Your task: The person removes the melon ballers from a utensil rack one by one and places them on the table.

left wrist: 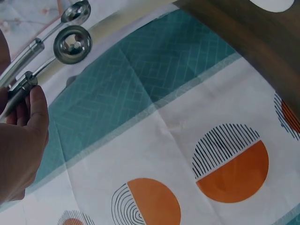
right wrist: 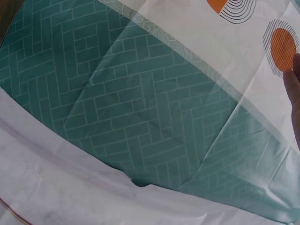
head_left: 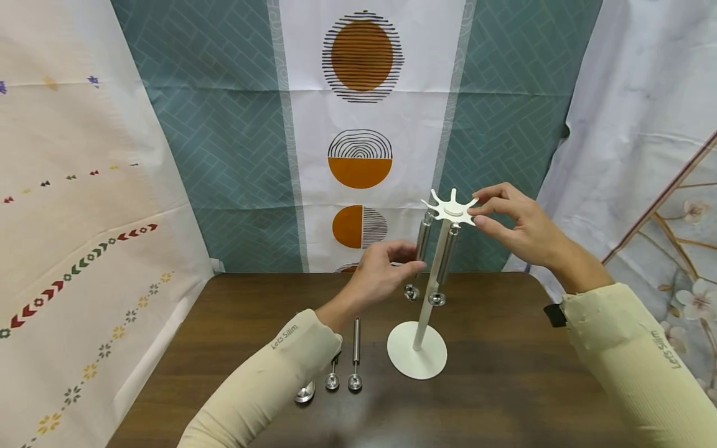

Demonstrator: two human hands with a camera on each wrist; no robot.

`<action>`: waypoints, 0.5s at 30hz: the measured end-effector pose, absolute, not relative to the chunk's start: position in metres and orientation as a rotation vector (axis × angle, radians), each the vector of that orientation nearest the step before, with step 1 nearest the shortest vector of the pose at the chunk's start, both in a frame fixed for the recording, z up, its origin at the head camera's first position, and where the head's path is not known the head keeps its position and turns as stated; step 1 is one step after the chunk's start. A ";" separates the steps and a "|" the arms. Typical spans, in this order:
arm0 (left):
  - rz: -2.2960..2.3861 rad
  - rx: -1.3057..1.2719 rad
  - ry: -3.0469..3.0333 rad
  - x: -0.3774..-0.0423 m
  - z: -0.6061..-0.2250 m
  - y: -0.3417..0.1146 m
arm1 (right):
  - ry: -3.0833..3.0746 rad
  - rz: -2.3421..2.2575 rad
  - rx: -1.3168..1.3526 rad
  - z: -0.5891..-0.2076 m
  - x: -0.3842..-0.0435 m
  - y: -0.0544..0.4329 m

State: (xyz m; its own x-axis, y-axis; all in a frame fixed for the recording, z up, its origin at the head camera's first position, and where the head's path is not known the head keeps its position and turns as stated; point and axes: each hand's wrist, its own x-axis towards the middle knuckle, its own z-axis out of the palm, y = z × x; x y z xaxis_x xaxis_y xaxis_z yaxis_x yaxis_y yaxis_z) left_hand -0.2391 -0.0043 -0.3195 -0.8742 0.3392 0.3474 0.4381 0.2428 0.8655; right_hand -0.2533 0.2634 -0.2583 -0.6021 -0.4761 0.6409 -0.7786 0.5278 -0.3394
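Note:
A white utensil stand (head_left: 424, 311) has a round base, a slanting post in this view and a star-shaped top (head_left: 453, 210) with several arms. Two metal scoops with small round bowls hang at its top. My left hand (head_left: 381, 264) grips the handle of the left scoop (head_left: 424, 239), its thumb along the handle; the scoop's bowl points down. The other scoop (head_left: 447, 255) hangs just right of it, in front of the post. At the top's right side, my right hand (head_left: 518, 224) pinches an arm of the stand between thumb and fingers. Only those fingertips (right wrist: 291, 79) show in the right wrist view.
On the brown table (head_left: 252, 311), left of the base, lie a scoop with a long handle (head_left: 356, 348), a shorter-looking scoop (head_left: 332, 379) and an oval-bowled spoon (head_left: 305, 392), the last two partly hidden by my left sleeve. A patterned curtain (head_left: 224, 155) hangs behind the table.

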 end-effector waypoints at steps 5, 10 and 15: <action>-1.673 -0.700 -2.442 -0.238 -0.325 -0.017 | -2.277 0.853 1.014 -0.259 -0.253 0.264; -1.639 -0.611 -2.500 -0.238 -0.339 -0.033 | -2.280 0.855 1.009 -0.260 -0.253 0.263; -1.642 -0.525 -2.516 -0.241 -0.352 -0.046 | -2.276 0.847 1.015 -0.260 -0.253 0.263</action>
